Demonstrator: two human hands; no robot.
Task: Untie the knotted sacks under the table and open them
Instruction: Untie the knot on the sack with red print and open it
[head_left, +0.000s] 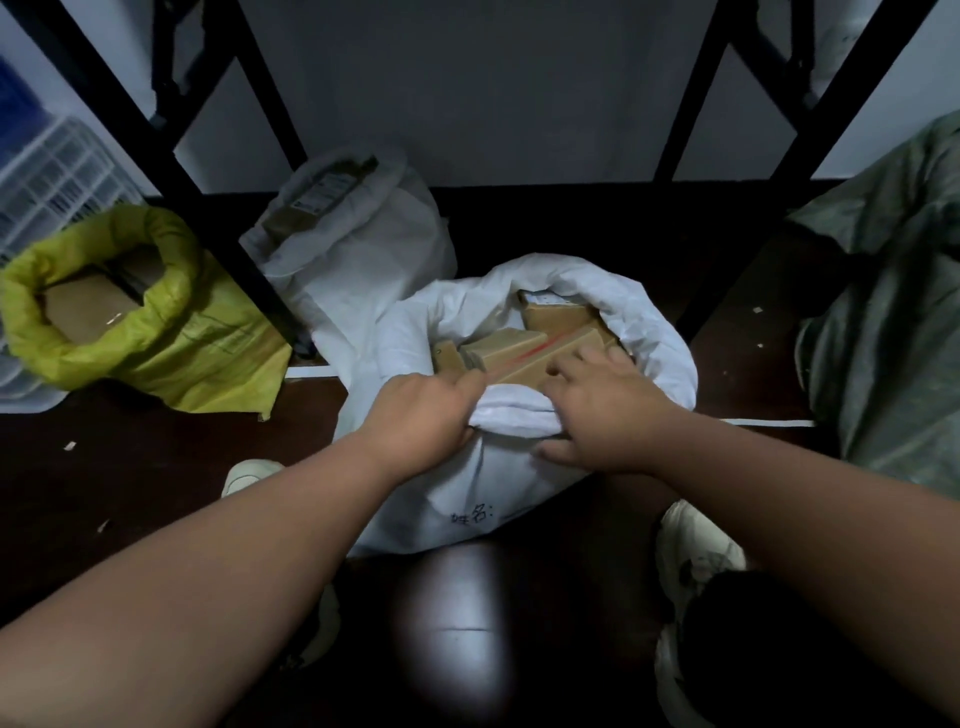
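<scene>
A white woven sack (654, 332) stands on the dark floor in front of me, its mouth rolled open over several brown cardboard boxes (524, 345). My left hand (421, 415) grips the near rolled rim on its left side. Beside it, my right hand (608, 410) clutches the same rim, fingers over the edge and thumb below. Behind stands a second white sack (363, 234), open with packets inside. A yellow sack (171, 338) at the left is open too, showing boxes. A grey-green sack (893, 312) sits at the right; its top is out of view.
Black metal table legs and braces (208, 208) cross the view on the left and right (696, 119). A white slatted crate (57, 176) stands at the far left by the wall. My light shoes (696, 545) rest on the floor close to the sack.
</scene>
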